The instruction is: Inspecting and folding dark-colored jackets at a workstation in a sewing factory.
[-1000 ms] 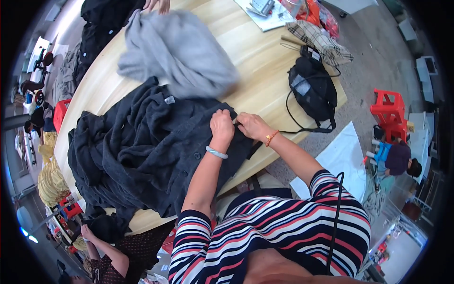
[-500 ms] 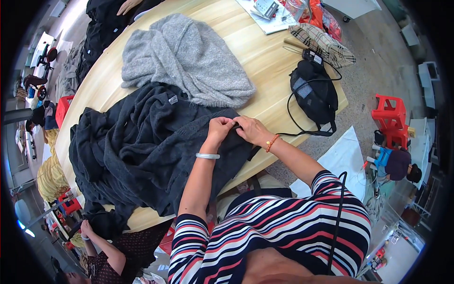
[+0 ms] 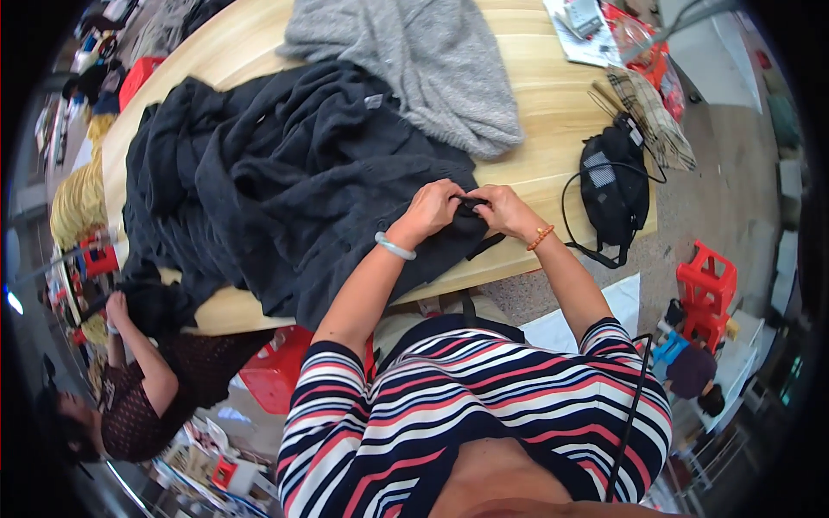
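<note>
A dark charcoal knit garment (image 3: 285, 173) lies rumpled over the near left of the wooden table (image 3: 553, 112), with a small pale label near its far side. At its right edge my left hand (image 3: 434, 210) and my right hand (image 3: 508, 213) meet, fingers closed in a pinch. A dark bit of the garment's edge is stretched between the two sets of fingertips. Just beyond lies a light grey knit garment (image 3: 432, 78), partly cut off by the top of the view.
To the right, a black mesh bag (image 3: 615, 186) with a cord sits near the table edge, below a plaid cloth (image 3: 652, 121). Red stools (image 3: 706, 289) stand on the floor at right. A co-worker (image 3: 142, 388) at lower left handles dark fabric.
The view has shifted, so the table contents appear higher and further right. My hands stay pinched on the garment's edge, spread slightly further apart, with more dark fabric showing between them.
</note>
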A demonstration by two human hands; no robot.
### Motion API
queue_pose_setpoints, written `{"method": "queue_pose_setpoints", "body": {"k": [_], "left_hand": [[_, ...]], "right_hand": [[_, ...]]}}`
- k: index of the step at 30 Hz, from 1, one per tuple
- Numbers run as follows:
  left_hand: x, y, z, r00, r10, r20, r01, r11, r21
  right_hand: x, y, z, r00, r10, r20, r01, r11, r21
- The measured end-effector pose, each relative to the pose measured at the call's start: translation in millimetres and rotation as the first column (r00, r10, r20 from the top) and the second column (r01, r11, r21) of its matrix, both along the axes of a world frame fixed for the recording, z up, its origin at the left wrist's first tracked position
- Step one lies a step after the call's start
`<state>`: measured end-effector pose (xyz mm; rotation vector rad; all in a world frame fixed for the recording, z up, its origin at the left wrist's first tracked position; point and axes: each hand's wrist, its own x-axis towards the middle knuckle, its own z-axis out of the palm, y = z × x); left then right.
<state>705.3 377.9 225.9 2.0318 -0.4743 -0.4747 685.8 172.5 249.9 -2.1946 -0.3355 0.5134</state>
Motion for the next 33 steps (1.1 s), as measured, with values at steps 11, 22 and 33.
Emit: {"method": "queue_pose_setpoints", "body": {"k": [11,22,33], "left_hand": [[-25.1,22.4,6.8,0.999,0.041,-0.03,-0.042,0.999,-0.019],[-154.4,208.3,25.5,0.822,0.438,0.363,-0.567,0.579,0.586],[-112.5,81.0,214.4,0.938,-0.007,0.346,0.169,0.882,-0.44]], "right_hand": [[-0.5,23.1,28.1,0.985,0.169,0.038,-0.17,0.985,0.014],[40.3,-1.0,152.3,0.963,0.05,-0.264,0.184,0.591,0.785],[7.6,119.2,133.8,0.637,0.639,0.432,-0.734,0.673,0.088]]}}
